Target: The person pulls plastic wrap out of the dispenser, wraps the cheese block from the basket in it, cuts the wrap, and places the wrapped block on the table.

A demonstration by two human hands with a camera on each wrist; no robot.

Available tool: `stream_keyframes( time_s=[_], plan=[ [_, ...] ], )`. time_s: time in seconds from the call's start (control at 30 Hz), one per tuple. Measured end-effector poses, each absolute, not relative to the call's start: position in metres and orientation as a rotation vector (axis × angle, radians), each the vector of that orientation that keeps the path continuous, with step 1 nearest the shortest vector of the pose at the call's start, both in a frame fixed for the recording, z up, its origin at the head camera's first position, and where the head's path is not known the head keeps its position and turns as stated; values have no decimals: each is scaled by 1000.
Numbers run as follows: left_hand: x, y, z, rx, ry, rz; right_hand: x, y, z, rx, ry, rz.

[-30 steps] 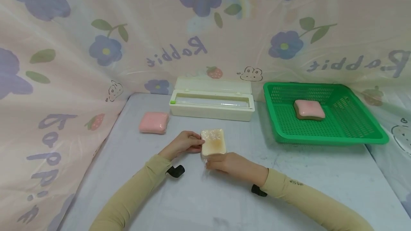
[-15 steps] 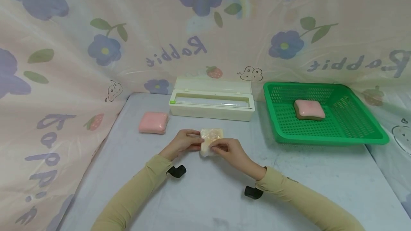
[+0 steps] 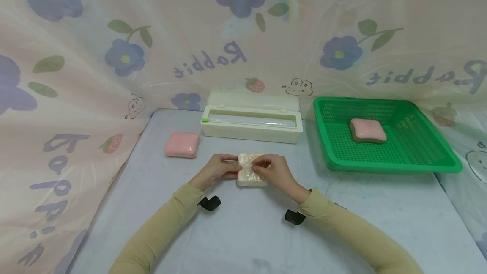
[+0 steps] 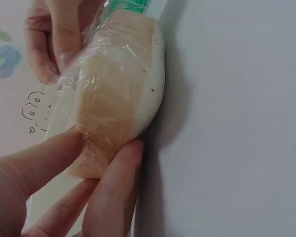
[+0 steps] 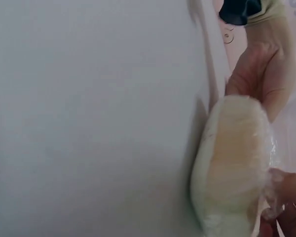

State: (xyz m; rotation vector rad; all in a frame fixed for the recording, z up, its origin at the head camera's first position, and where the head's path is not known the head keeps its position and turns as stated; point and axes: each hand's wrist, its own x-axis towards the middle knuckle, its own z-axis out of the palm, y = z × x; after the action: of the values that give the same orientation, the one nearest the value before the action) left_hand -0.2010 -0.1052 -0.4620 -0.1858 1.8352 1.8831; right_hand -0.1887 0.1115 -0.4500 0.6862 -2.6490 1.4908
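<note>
A thick, cream-coloured bread-slice shape (image 3: 249, 179) with tan sides lies on the table between the hands, wrapped in clear cling film (image 4: 94, 144). My left hand (image 3: 215, 168) grips its left end, thumb and fingers on the film-covered edge in the left wrist view. From the right, my right hand (image 3: 275, 171) reaches over the top and pinches a gathered bit of film, seen bunched at the fingertips in the right wrist view. The bread's pale underside (image 5: 200, 180) faces the table. The right hand covers part of its top in the head view.
Behind the hands stands a white cling film dispenser box (image 3: 251, 132) with its lid up. A pink-topped bread shape (image 3: 182, 144) sits at the left. At the right is a green basket (image 3: 392, 166) holding another pink-topped bread shape (image 3: 367, 130). A printed curtain (image 3: 266, 45) hangs behind.
My right hand has moved from the bread's near edge up over its top, folding the cling film across. The left hand keeps its grip at the left end.
</note>
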Motion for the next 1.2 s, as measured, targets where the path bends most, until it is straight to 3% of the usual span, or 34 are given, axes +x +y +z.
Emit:
stream_keyframes(
  time_s=[0.3,0.63,0.87,1.2],
  plan=[
    [-200,-107,-467,-179,1767,1913,-189,118,-454,889,-2558,1190],
    [-200,-109,-466,-198,1723,1951,-141,118,-457,1413,-2443,408],
    [-199,-108,-465,-223,1713,1949,-153,106,-472,1322,-2729,225],
    [-201,-106,-466,-250,1732,1957,-166,101,-473,1258,-2831,364]
  ],
)
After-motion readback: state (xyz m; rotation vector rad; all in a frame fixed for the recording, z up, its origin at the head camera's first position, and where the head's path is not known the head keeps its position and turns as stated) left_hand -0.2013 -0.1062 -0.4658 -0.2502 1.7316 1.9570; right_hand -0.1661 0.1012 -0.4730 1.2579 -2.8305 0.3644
